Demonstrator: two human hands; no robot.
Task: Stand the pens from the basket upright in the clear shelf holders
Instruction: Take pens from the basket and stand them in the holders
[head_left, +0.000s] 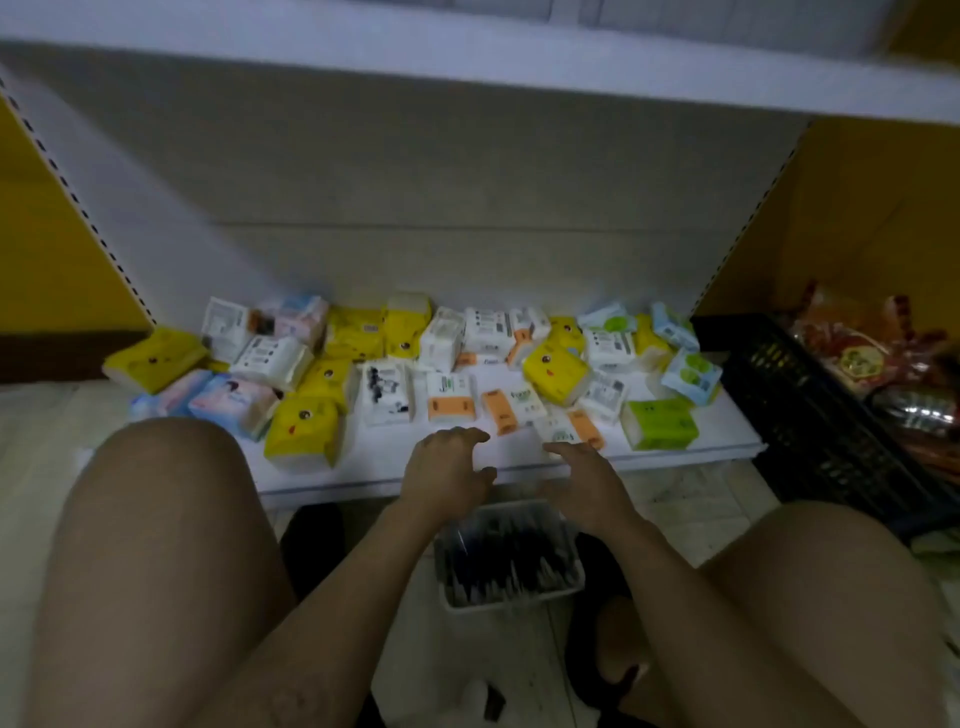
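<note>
- While the person is squatting in front of a low white shelf (395, 480), both hands are hovering over its front edge. The basket (511, 607) is sitting on the floor between the knees, just below the wrists.
- As far as I can tell, the left hand (447, 470) is hanging with its fingers loosely curled and nothing in it. The right hand (584, 480) is reaching forward with fairly straight fingers and is looking empty too. It's all pretty blurry though, so I'm not ruling out something thin.
- Down in the basket the pens (501, 566) are lying as a dark bundle, with their long axes running roughly away from the person toward the shelf, not across. They're too smeared for counting.
- Here's what I'm thinking matters for the next grab: the pens are lying back toward the body from both hands and lower down. So a hand is going to need drawing in and dropping, then pinching across the barrels.
- Both hands are looking about equally near. The right forearm is crossing the basket's right corner, so maybe that one by a hair.
- I'm not seeing any clear holders anywhere. The shelf is only carrying scattered tissue packs (306, 426), so my guess is the holders are sitting out of frame.
- Off to the right, a black crate (810, 415) of snack bags (857, 358) is sitting by the shelf's end, well apart from the basket.
</note>
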